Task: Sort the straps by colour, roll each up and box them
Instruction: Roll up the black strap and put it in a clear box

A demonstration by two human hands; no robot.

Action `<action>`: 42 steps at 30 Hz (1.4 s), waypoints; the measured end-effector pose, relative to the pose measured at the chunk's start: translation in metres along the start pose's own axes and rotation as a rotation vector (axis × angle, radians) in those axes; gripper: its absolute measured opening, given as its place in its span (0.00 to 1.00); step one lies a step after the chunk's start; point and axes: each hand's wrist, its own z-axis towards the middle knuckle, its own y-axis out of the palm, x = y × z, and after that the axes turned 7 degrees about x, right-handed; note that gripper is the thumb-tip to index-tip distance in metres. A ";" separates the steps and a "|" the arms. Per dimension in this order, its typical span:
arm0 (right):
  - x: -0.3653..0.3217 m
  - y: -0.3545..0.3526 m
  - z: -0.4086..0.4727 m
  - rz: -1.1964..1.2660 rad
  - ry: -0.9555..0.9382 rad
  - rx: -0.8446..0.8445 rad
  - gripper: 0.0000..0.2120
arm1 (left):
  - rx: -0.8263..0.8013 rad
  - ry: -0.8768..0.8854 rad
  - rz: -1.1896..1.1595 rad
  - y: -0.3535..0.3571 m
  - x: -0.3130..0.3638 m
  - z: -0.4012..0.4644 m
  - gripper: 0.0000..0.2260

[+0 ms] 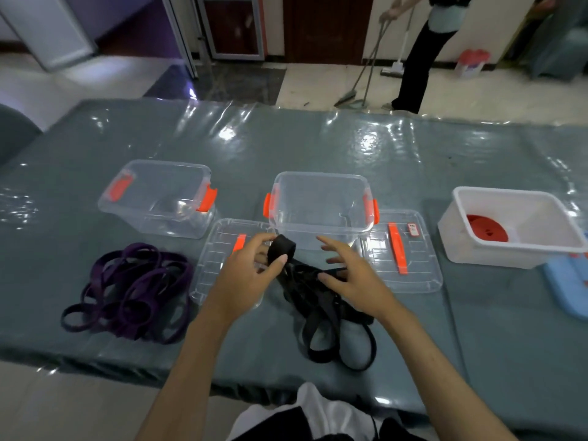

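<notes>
Two fingertips of the left hand (pixel 251 268) pinch a small started roll of the black strap (pixel 321 310), keeping it tight; the right hand (pixel 350 275), fingers spread, hovers at three o'clock to feed slack; the clear box (pixel 319 186) waits at twelve o'clock.

— Beyond the table (pixel 318 144)?
— Pale tiled floor (pixel 318 84), with a dark polished strip (pixel 229 81) leading to a dark wooden door (pixel 327 27).
— Left of that?
— Glazed metal-framed door (pixel 234 27), purple wall (pixel 127 23).
— Anyone back there?
— A person (pixel 426 55) sweeping, broom (pixel 359 71) in hand; a red-capped jug (pixel 471 63) by the cream wall (pixel 483 23).
</notes>
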 end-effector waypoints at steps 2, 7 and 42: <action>-0.007 0.010 0.006 -0.040 0.001 -0.101 0.41 | 0.038 0.007 -0.045 0.000 -0.002 0.001 0.16; 0.009 0.038 0.009 -0.318 0.105 -0.332 0.42 | 0.197 0.015 -0.187 0.002 0.003 -0.001 0.13; -0.055 -0.025 0.061 0.054 -0.111 -0.061 0.16 | -0.239 0.066 -0.177 0.015 0.015 0.057 0.27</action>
